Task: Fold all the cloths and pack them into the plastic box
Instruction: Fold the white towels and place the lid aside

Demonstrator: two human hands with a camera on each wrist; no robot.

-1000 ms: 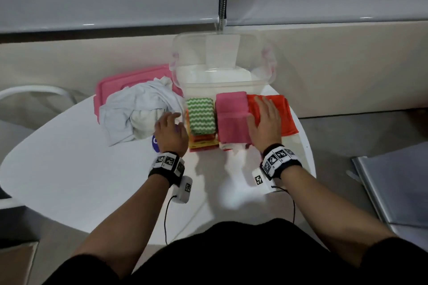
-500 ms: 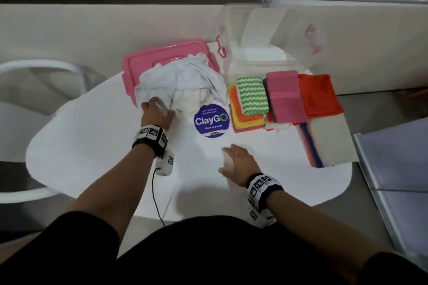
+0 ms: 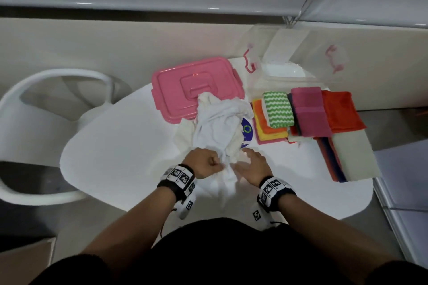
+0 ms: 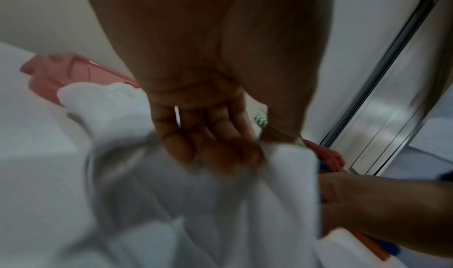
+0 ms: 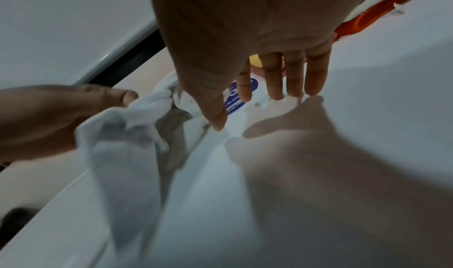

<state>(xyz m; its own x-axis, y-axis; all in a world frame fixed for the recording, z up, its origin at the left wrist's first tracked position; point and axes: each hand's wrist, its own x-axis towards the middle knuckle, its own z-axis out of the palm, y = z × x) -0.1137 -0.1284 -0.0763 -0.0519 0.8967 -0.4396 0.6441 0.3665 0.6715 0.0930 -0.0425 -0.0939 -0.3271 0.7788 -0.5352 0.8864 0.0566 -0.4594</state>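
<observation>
Left hand (image 3: 203, 165) was fisted around a bunched edge of the crumpled white cloth (image 3: 220, 127), fingers curled tight on the fabric; right hand (image 3: 253, 169) lay beside it with fingers straight and slightly spread, tips on the table (image 3: 115, 152), holding nothing. The cloth lay heaped at table centre, its far end draped over the pink lid (image 3: 183, 90) and partly covering a blue round sticker (image 3: 247, 131). Clear plastic box (image 3: 289, 58) stood open at the far edge; folded stacks, with a green zigzag cloth (image 3: 278, 110) on top of one, sat in front of it, unpacked. Risks, as judged: a pull on one bunched corner could drag the lid along, or sweep loose fabric into the folded stacks just beside it and topple them. Single-point grip likely leaves the cloth twisted, not flat. Wrist views blurred.
</observation>
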